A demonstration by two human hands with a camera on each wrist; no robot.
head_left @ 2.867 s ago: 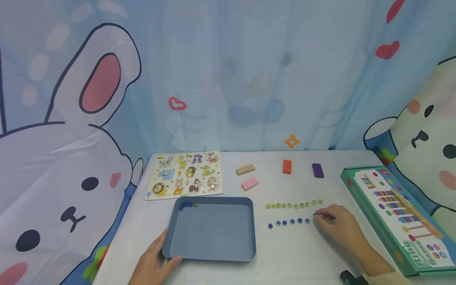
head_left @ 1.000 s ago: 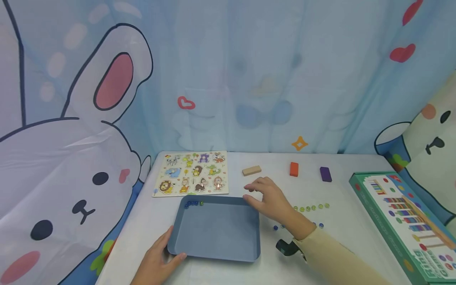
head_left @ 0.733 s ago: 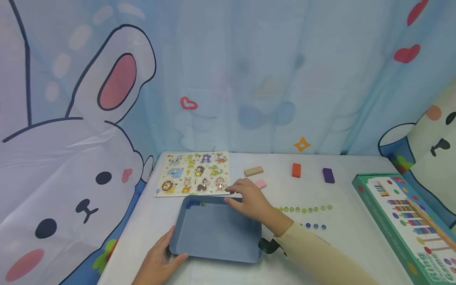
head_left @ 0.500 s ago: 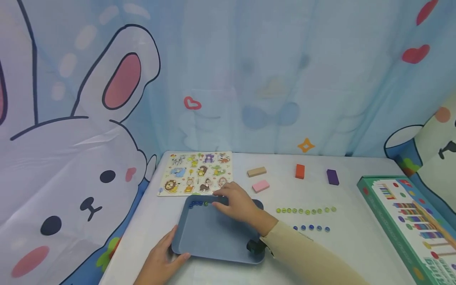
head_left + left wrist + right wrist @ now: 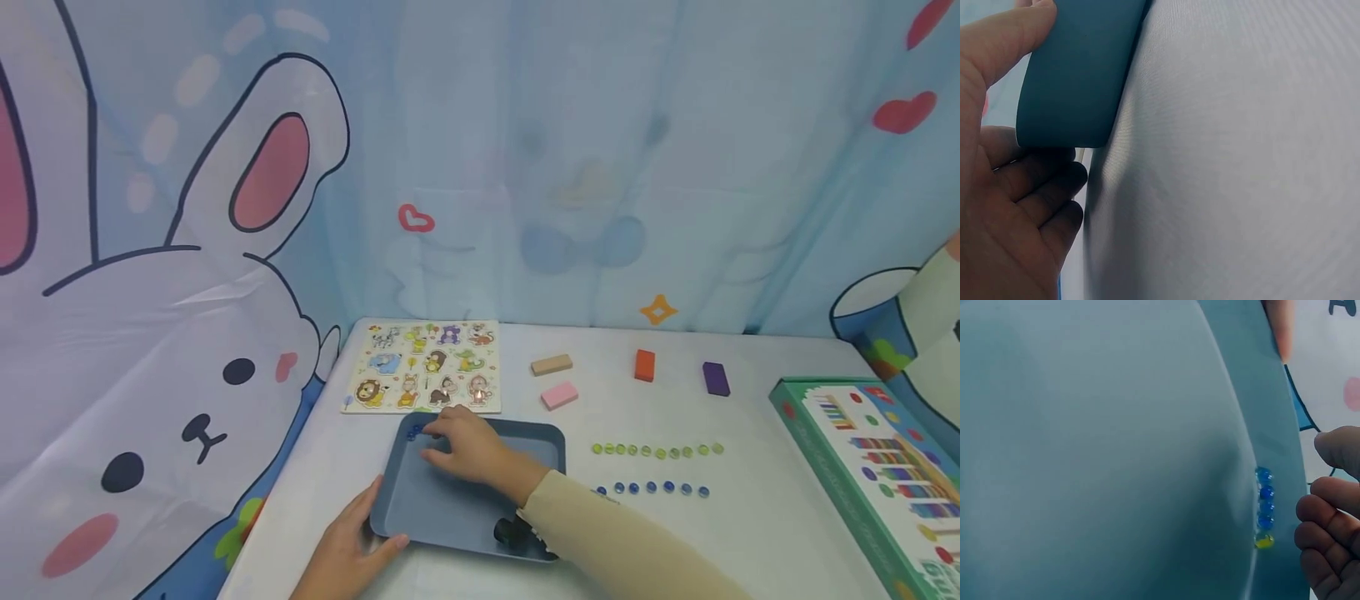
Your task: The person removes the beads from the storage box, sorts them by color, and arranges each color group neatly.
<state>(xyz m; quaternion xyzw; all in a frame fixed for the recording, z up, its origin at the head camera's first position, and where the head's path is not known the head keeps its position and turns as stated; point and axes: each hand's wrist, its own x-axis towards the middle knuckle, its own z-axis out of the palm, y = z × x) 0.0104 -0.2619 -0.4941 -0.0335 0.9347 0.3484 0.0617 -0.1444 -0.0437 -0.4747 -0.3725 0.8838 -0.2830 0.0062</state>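
A blue-grey tray (image 5: 465, 533) lies on the table, and my left hand (image 5: 347, 546) grips its near left corner, thumb at the front side. The left wrist view shows that thumb on the tray's wall (image 5: 1079, 81) and several fingers curled beside it. Over the tray's far left part, my right hand (image 5: 468, 446) reaches with thumb and index finger apart, nothing visible between them. Just beside its fingertips are several blue marbles (image 5: 414, 432). In the right wrist view, blue marbles (image 5: 1266, 492) and one yellow-green marble (image 5: 1264, 541) line the tray's side, apart from the hand (image 5: 1335, 519).
Right of the tray run a row of green marbles (image 5: 647, 451) and a row of blue marbles (image 5: 651, 487). An animal puzzle board (image 5: 423, 367), a tan block (image 5: 551, 365), pink block (image 5: 559, 396), orange block (image 5: 645, 365) and purple block (image 5: 716, 378) lie behind. A green box (image 5: 862, 467) stands right.
My right hand has left the right end of the blue marble row, where a blue marble now lies, and moved left over the tray to its marbles. The left hand stays at the tray's corner.
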